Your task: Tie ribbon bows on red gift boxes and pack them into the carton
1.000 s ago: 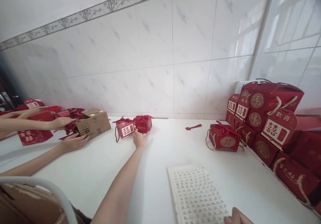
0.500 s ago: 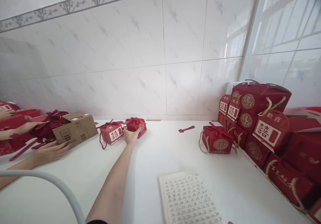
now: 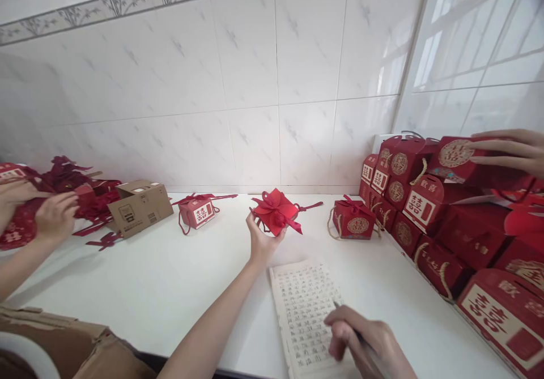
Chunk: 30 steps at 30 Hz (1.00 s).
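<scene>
Left hand [image 3: 264, 243]: fingers spread around red box [image 3: 271, 212]; light hold likely spares ribbon [image 3: 294, 226]. Right hand [image 3: 365, 333]: fingers pinch pen [image 3: 336, 304] over paper [image 3: 301, 311].

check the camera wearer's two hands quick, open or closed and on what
Left hand: closed on a red box with a ribbon.
Right hand: closed on a pen, over the notebook.
</scene>
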### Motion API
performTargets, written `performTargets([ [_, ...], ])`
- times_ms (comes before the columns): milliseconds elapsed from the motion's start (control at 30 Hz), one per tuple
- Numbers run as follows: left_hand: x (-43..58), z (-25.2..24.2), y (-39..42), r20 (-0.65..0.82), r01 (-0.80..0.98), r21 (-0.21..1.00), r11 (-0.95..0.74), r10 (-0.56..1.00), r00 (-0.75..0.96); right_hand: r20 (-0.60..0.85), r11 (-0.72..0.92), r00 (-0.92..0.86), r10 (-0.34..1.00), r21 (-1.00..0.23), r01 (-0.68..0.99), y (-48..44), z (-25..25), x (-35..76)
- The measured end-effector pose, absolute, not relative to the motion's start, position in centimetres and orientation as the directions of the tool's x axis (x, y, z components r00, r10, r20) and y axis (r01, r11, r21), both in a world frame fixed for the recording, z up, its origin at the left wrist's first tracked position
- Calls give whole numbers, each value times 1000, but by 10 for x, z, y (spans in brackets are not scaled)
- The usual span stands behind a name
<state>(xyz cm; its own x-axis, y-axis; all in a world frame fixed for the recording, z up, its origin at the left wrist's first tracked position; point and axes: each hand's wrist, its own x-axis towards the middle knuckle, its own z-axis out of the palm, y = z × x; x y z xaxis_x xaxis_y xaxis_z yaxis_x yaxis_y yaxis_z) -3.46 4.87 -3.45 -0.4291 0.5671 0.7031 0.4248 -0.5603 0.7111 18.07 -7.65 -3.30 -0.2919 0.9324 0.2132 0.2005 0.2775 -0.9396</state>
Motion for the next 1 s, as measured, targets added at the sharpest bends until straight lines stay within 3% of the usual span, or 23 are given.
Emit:
performTargets([
  [100, -13, -33, 38, 664, 354, 747, -563, 609, -434, 460, 501, -199, 865, -789, 356, -36, -8, 179],
  [200, -10, -30, 29, 611, 258, 788, -559, 654, -446, 624, 595, -72, 778, -694, 405, 21, -7, 171],
  [300, -22, -16, 25, 527, 88, 819, -566, 683, -507, 591, 551, -55, 805, -710, 438, 65, -32, 166],
  [400, -43, 19, 25, 299, -262, 817, -513, 766, -569, 511, 533, -187, 839, -705, 469, 78, -58, 169],
  [467, -62, 52, 23, 123, -527, 743, -413, 858, -499, 457, 523, -258, 851, -698, 489, 75, -65, 173],
  [533, -84, 84, 15, 26, -669, 675, -311, 916, -400, 440, 533, -302, 846, -685, 497, 70, -66, 177],
  [700, -142, 142, -46, 12, -620, 754, -216, 949, -316, 448, 589, -383, 808, -651, 480, 72, -75, 183],
  [900, -178, 164, -144, 3, -359, 919, -164, 912, -410, 429, 585, -407, 807, -680, 443, 97, -96, 184],
  [1000, -185, 161, -187, -56, -289, 952, -105, 865, -499, 483, 619, -388, 785, -623, 478, 104, -102, 185],
])
